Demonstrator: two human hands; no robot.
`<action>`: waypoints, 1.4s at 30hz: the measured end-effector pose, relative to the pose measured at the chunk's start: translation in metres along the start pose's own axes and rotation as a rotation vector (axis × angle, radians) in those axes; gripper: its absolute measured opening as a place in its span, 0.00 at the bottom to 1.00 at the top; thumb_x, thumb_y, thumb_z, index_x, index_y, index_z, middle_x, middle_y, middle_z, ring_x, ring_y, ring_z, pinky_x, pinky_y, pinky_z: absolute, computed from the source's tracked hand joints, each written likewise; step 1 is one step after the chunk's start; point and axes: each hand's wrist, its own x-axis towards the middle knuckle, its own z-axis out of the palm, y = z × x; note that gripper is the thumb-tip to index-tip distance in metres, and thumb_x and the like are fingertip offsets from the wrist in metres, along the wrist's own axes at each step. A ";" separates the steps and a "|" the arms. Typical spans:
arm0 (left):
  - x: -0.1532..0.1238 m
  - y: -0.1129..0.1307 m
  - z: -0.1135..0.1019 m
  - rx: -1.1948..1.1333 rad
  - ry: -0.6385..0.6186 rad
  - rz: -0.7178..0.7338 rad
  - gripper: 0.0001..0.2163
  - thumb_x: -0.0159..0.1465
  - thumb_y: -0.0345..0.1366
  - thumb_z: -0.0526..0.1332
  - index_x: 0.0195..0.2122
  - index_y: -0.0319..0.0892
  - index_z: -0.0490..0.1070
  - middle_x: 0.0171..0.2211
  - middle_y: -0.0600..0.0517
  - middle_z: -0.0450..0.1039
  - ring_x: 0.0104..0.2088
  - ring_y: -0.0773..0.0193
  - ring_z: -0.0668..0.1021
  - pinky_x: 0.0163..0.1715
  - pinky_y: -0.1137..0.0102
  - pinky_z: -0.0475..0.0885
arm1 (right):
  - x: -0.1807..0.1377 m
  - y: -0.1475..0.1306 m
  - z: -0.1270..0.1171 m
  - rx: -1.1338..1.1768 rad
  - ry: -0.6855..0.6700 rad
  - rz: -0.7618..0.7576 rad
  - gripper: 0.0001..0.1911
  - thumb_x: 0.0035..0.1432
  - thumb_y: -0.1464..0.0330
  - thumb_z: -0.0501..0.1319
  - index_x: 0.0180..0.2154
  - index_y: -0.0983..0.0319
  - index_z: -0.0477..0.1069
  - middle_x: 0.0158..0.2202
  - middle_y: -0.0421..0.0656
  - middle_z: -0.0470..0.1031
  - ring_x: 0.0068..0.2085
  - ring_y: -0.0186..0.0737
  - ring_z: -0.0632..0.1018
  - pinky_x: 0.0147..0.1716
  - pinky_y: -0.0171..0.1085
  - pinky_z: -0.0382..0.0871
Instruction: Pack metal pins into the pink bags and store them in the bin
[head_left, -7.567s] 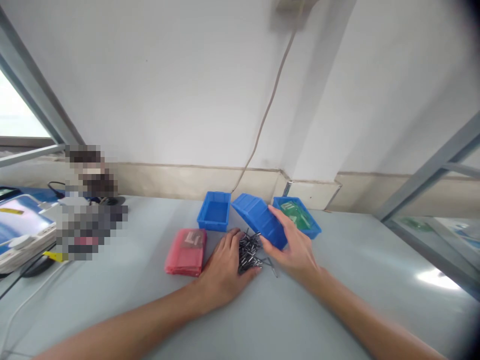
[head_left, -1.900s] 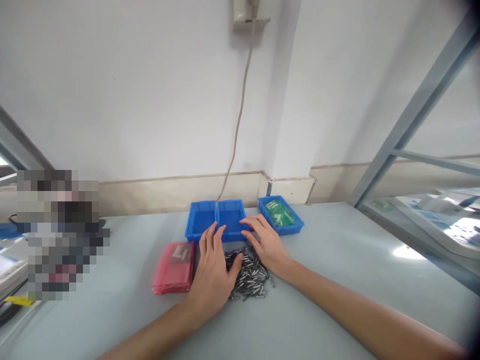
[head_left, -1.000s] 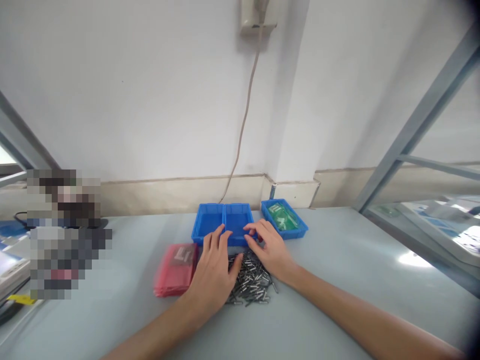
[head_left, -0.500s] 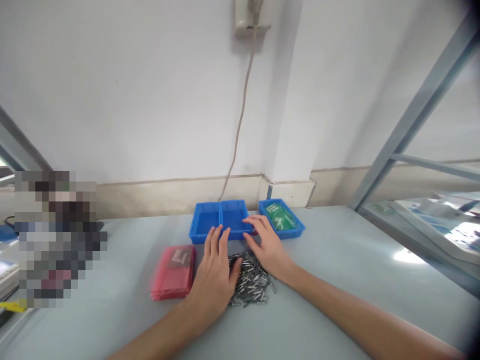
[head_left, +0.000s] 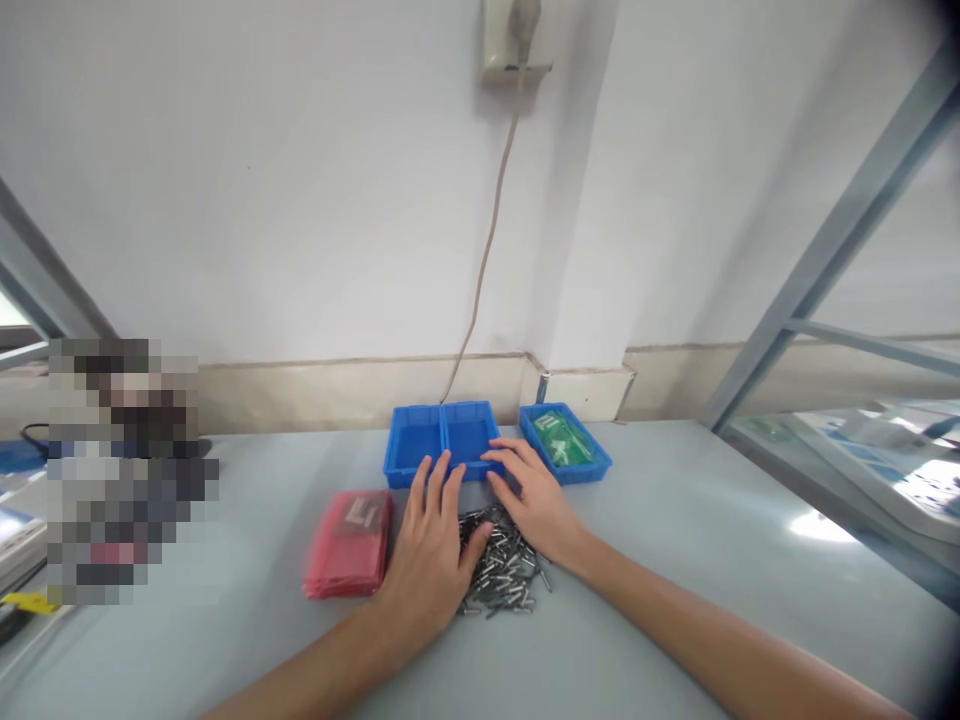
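- Metal pins point(head_left: 504, 570): loose heap on desk point(head_left: 697, 500), between both hands.
- Left hand point(head_left: 421, 572): palm down at left edge of pins, thumb over them. Left grip wide, fingers spread, nothing seen in it; underside hidden.
- Right hand point(head_left: 544, 508): at far right edge of pins. Right grip about half spread, thumb and fingers apart near front wall of middle blue tray point(head_left: 469, 435); contact, can't tell.
- Left blue tray point(head_left: 416, 445): beyond pins, to the left, side by side with middle one.
- Right blue tray point(head_left: 592, 472): beyond pins, to the right; green packets point(head_left: 564, 440) inside.
- Red packet stack point(head_left: 349, 548): left of pins, past left hand.
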 end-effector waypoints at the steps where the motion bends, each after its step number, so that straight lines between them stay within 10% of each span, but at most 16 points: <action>1: 0.000 0.000 0.000 0.000 -0.003 -0.004 0.29 0.77 0.47 0.56 0.74 0.43 0.50 0.77 0.40 0.49 0.78 0.41 0.50 0.71 0.43 0.62 | 0.000 0.000 0.000 0.003 -0.001 0.002 0.13 0.74 0.68 0.57 0.54 0.53 0.76 0.61 0.48 0.73 0.63 0.51 0.75 0.64 0.55 0.71; 42: 0.000 0.002 0.001 -0.026 -0.001 -0.016 0.28 0.77 0.47 0.56 0.73 0.43 0.51 0.76 0.38 0.50 0.77 0.42 0.51 0.72 0.39 0.59 | 0.000 0.000 0.001 0.032 -0.032 0.009 0.10 0.74 0.69 0.58 0.52 0.55 0.75 0.59 0.48 0.72 0.63 0.50 0.73 0.65 0.54 0.68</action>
